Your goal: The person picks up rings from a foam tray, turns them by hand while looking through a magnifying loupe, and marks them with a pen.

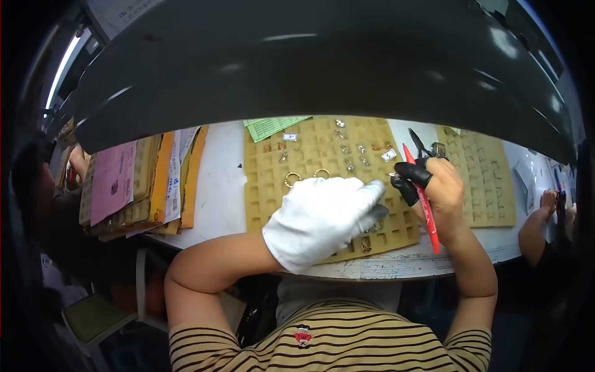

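Note:
My left hand [325, 217], in a white glove, is over the tan compartment tray [260, 204], its fingers bent toward the right. What is between its fingertips, if anything, is hidden. My right hand [434, 186] wears black finger covers on thumb and index finger, which pinch a tiny shiny piece [394, 176]. A red pen [426, 211] is also held in this hand, slanting down. Two gold rings, one a hoop [292, 180], the other [321, 173], stand in the tray beyond my left hand. Several small silver pieces [362, 149] and a white tag [388, 155] lie farther back.
A second tan tray [489, 204] lies at the right, with black-handled pliers [419, 142] near its left edge. Stacked trays with a pink sheet [114, 180] and orange envelopes [162, 180] stand left. A dark hood [322, 68] overhangs the bench. Other people's hands show at both sides.

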`<action>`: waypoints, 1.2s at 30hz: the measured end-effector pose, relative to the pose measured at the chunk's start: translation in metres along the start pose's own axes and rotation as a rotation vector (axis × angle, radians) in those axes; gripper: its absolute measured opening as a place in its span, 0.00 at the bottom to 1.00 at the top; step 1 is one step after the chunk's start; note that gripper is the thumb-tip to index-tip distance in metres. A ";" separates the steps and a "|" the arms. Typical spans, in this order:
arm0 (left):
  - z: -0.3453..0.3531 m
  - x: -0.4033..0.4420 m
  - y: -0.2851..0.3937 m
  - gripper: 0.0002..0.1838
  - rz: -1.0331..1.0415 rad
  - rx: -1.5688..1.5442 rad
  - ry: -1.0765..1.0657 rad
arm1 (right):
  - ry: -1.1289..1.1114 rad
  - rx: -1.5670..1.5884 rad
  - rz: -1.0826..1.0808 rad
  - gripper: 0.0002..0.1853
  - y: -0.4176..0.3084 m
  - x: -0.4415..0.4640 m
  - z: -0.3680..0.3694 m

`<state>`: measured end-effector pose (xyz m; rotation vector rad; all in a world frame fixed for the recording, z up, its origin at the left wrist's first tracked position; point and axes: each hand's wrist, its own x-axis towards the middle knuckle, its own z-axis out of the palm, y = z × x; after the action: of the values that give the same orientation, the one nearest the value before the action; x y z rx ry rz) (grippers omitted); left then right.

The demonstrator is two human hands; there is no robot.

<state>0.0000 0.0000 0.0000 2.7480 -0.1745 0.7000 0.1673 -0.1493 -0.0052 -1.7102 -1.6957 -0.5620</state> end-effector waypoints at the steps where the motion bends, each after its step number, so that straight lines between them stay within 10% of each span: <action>1: 0.003 0.001 0.006 0.20 0.107 -0.011 0.062 | 0.028 0.016 0.050 0.11 0.006 -0.001 0.000; 5: 0.005 -0.018 0.020 0.08 0.373 0.068 0.150 | -0.011 0.126 0.122 0.11 0.001 0.018 0.017; 29: 0.022 -0.020 0.014 0.16 0.478 -0.240 0.031 | -0.404 0.059 -0.327 0.03 0.002 0.094 0.104; 36: 0.007 -0.014 0.013 0.09 0.626 -0.040 0.082 | -0.353 0.167 0.042 0.08 0.017 0.072 0.043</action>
<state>-0.0117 -0.0143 -0.0090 2.6115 -1.0445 0.9367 0.1833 -0.0667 0.0133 -1.7944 -1.8809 -0.0959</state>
